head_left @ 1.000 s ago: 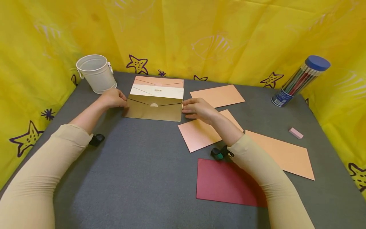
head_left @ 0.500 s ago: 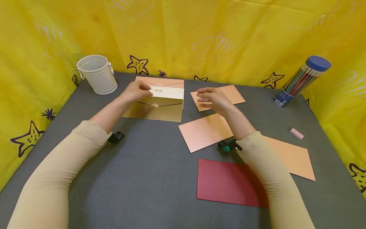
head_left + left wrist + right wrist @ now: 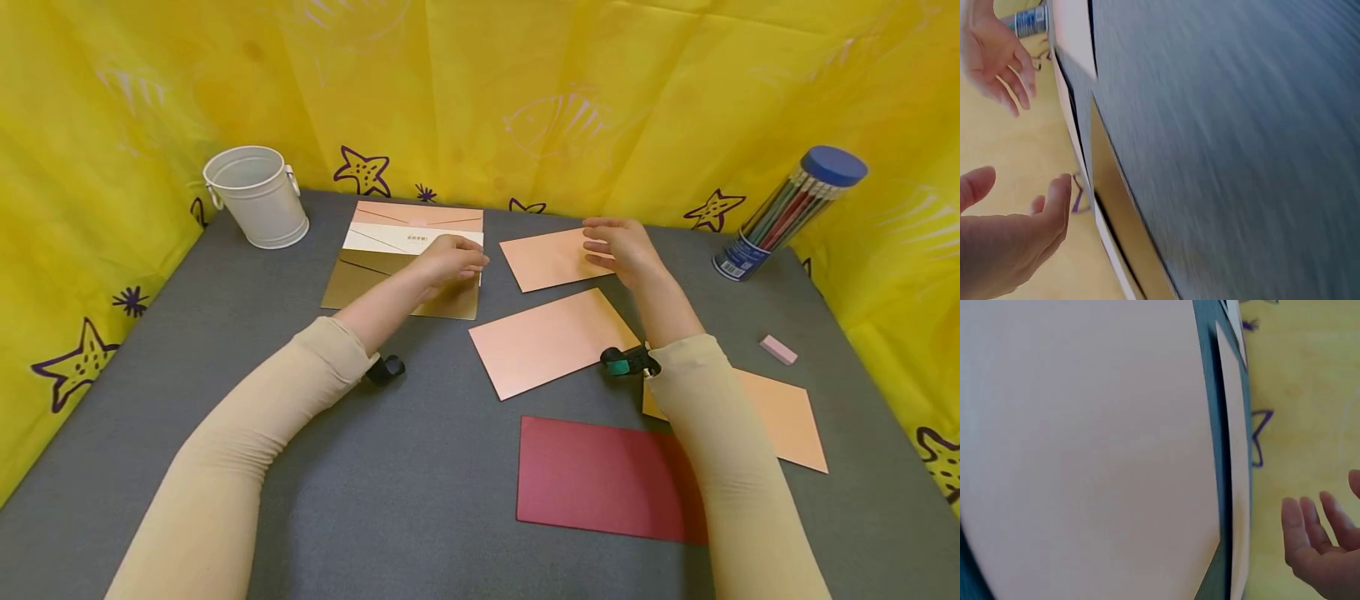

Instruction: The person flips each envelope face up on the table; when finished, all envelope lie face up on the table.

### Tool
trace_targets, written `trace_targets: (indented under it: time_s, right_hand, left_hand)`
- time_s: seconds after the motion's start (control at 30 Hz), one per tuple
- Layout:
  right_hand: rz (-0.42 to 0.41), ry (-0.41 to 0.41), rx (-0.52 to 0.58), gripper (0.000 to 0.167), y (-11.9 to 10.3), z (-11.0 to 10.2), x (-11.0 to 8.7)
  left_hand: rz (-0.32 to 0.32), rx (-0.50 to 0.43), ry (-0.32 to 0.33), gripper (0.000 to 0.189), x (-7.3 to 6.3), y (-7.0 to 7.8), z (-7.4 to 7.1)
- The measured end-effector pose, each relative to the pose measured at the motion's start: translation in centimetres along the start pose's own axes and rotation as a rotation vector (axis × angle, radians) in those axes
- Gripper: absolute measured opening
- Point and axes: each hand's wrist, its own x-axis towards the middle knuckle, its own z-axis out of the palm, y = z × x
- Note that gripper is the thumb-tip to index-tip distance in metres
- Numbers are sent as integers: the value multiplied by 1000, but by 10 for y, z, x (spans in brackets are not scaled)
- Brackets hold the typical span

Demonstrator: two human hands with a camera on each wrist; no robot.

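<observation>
My left hand [image 3: 448, 265] hovers over the right end of several overlapping envelopes: a gold envelope [image 3: 360, 282] in front, a white envelope [image 3: 375, 237] and a pink envelope [image 3: 420, 213] behind. Nothing is between its fingers; the left wrist view shows thumb and fingers apart above the gold envelope [image 3: 1113, 181]. My right hand [image 3: 626, 252] is raised over the right end of the far peach envelope [image 3: 551, 258], fingers spread and holding nothing. Nearer lies another pink-peach envelope [image 3: 551, 342], which fills much of the right wrist view.
At the back left stands a white metal bucket [image 3: 262, 204]. A blue-lidded tube of pencils [image 3: 783, 212] leans at the back right, with a pink eraser [image 3: 778, 349] nearer. A dark red envelope [image 3: 592, 475] and a peach envelope [image 3: 787, 417] lie partly under the right forearm.
My left hand has left the stack's left edge and moved right across it. My right hand has let go of the right edge and moved right, over the far peach envelope.
</observation>
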Motion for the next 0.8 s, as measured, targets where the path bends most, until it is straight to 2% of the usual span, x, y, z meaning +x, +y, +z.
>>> trace_targets:
  time_s: [0.2, 0.33, 0.43, 0.53, 0.8]
  right_hand:
    - [3, 97, -94, 49, 11, -25, 11]
    - [0, 169, -158, 49, 17, -40, 16]
    - [2, 203, -186, 49, 20, -47, 20]
    - [19, 205, -206, 50, 22, -50, 22]
    - [59, 136, -254, 53, 24, -54, 21]
  left_hand:
    - [-86, -215, -21, 50, 11, 1, 24]
    - [-121, -327, -13, 53, 16, 2, 32]
    - [-134, -373, -20, 58, 18, 1, 35]
    - [-142, -404, -24, 58, 19, 0, 36]
    - [-147, -435, -43, 53, 20, -2, 40]
